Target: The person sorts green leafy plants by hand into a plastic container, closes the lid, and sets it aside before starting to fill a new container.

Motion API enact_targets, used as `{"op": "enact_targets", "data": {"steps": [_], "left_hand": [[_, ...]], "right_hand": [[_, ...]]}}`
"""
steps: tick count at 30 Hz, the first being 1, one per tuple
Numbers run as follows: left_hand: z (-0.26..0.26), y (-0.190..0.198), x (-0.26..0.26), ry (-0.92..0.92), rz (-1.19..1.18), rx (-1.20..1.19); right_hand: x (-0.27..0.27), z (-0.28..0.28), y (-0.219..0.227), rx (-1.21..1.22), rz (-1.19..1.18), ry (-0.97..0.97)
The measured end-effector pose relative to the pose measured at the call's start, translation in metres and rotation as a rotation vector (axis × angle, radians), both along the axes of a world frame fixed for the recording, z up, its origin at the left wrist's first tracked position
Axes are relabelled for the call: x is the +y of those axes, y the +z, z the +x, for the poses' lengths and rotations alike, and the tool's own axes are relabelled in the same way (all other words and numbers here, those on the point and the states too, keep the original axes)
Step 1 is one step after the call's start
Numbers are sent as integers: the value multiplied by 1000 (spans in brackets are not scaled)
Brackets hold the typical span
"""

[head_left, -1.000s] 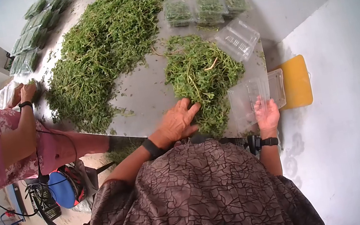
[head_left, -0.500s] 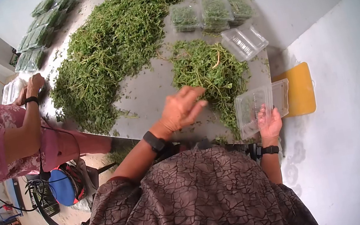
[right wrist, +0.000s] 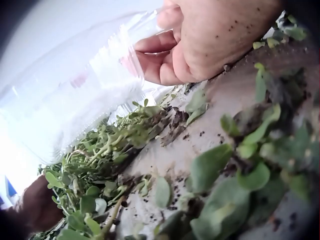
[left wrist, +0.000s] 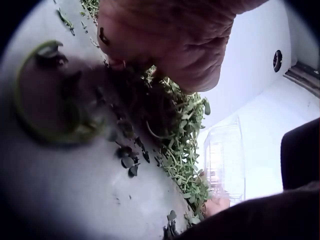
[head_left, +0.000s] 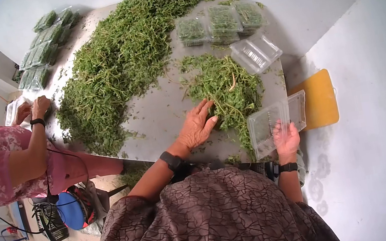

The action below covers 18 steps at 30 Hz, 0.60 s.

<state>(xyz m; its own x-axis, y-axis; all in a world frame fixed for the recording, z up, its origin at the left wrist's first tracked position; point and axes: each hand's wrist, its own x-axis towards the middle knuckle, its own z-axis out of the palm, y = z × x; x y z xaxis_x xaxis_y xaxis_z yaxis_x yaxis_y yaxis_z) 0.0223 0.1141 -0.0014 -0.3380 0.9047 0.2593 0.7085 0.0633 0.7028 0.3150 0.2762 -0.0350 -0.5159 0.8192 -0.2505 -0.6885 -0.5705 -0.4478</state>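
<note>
A smaller heap of leafy green stems [head_left: 228, 89] lies on the table in front of the person. At its near left edge the left hand [head_left: 194, 128] reaches in from the left, palm down, fingers extended and thumb spread, with fingertips right at the stems. In the left wrist view the left hand [left wrist: 165, 42] is over the greens and its fingers are mostly hidden. An opened clear plastic clamshell box [head_left: 262, 132] stands tilted at the heap's right. The right hand [head_left: 287, 141] holds it by the hinge side; in the right wrist view the right hand [right wrist: 210, 45] curls its fingers at the box's edge.
A large pile of greens [head_left: 127, 60] spreads over the table's left half. Filled clamshell boxes [head_left: 222, 21] stand at the back right, beside an unfilled box [head_left: 257, 53]. A yellow board [head_left: 319, 99] is by the wall. Another person [head_left: 21, 159] works at the left near stacked packs [head_left: 45, 45].
The left hand lifted off the heap's near edge, then came back down at its left edge. The heap's near end has drawn back. The right hand keeps holding the box.
</note>
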Motion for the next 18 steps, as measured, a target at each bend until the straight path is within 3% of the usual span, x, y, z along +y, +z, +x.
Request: {"op": "enact_targets", "data": {"steps": [2,4,6,9,10,12,14,18], "left_hand": [[-9,17,-6,-8,-1,-243],[-24,22,0,71,9,-193],[-40,17,9,322,148,114],[-55,0,25,402,66,269],[-50,-2,27,388,61,266],[-41,-3,27,127,-48,-72],[-22,-9,28,86,-4,-1],[-8,3,21,49,-17,-105]], "right_hand": [[-1,-1,-1,0,-3,-10],[0,-2,0,1,-5,-18],[-1,-2,0,4,-23,-14],[0,-2,-2,25,-54,-36],[1,0,-3,21,-60,-50],[2,0,-3,62,-48,2],[0,-1,-2,50,-58,1],[-2,-2,1,85,-82,-1]]}}
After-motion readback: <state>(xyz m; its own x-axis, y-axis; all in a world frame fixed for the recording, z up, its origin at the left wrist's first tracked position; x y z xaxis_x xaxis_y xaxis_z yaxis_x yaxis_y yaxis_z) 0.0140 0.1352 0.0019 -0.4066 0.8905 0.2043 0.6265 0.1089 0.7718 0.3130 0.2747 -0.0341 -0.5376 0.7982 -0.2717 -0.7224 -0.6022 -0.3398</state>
